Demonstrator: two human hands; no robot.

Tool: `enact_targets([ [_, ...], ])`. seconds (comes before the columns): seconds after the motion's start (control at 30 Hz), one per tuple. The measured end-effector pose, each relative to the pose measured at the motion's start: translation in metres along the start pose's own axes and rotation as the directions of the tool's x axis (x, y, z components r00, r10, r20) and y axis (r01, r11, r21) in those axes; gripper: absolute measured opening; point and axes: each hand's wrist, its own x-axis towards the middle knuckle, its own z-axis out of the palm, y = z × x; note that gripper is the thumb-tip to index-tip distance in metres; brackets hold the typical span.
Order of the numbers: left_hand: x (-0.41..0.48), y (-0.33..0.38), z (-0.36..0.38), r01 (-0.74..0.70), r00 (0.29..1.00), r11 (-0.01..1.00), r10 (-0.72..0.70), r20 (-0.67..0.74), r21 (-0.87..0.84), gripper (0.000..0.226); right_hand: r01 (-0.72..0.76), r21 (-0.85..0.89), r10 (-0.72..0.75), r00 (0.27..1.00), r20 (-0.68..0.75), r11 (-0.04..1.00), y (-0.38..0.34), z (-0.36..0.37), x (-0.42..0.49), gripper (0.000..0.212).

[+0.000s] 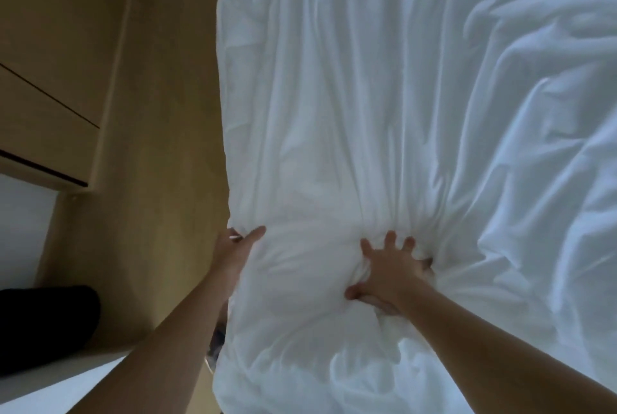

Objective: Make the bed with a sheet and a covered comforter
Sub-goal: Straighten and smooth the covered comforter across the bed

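White comforter (384,96), plain, heavily creased, lies spread over the bed, left edge beside tan floor (160,113). Left hand (233,250) grips that edge, thumb on top. Right hand (394,275) fingers (389,239) clutch bunched fabric.

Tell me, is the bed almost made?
Nearly. Done: the white comforter already lies spread out. In hand: the left hand grips its edge and the right hand bunches the cloth. Left: smoothing out its many wrinkles.
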Motion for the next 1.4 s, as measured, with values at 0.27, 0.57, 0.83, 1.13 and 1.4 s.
enact_targets([
  [0.27,0.071,0.027,-0.015,0.057,0.995,0.998,-0.055,0.082,-0.014,0.042,-0.189,0.138,0.152,0.957,0.247,0.972,-0.033,-0.069,0.025,0.128],
  [0.57,0.157,0.107,-0.038,-0.141,0.912,0.978,0.187,0.364,-0.151,0.027,-0.19,0.39,0.258,0.957,-0.131,0.901,-0.175,-0.168,0.121,0.135],
  [0.83,0.233,0.087,-0.065,-0.152,0.955,0.961,0.082,0.284,0.233,0.009,-0.282,0.406,0.318,0.948,-0.024,0.87,-0.175,-0.152,0.145,0.148],
  [1.13,0.287,0.257,0.0,-0.061,0.858,0.994,0.099,0.504,-0.092,0.033,-0.364,0.407,0.384,0.923,0.036,0.838,-0.177,-0.159,0.166,0.16],
  [1.4,0.314,0.355,0.008,-0.046,0.816,0.983,-0.065,0.575,0.175,0.037,-0.454,0.368,0.442,0.889,0.121,0.811,-0.187,-0.188,0.16,0.161],
])
